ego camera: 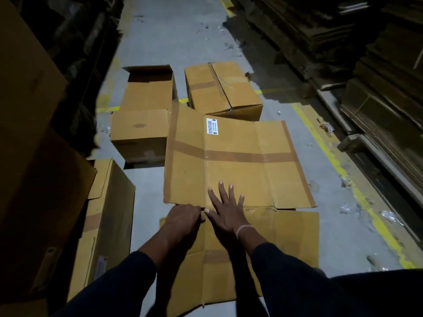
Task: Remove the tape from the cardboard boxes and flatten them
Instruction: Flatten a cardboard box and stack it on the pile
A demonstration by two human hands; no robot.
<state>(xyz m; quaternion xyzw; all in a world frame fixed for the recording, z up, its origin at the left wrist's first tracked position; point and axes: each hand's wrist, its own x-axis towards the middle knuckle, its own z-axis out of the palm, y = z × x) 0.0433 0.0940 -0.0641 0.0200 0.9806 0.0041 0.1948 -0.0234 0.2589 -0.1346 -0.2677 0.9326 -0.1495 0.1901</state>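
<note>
While right hand presses flat w/ spread fingers, left hand pinches tape at edge of flattened box, center frame, brown tape strips across it.

Flattened cardboard box spread on the grey floor, brown tape across its middle, white label near the far edge. Right hand flat on it, fingers spread; left hand curled at the near edge, touching the right thumb, grip unclear. Beyond: an open box, a taped closed box, another box. Tall open box at left. Yellow floor line and clear tape scraps at right.
</note>
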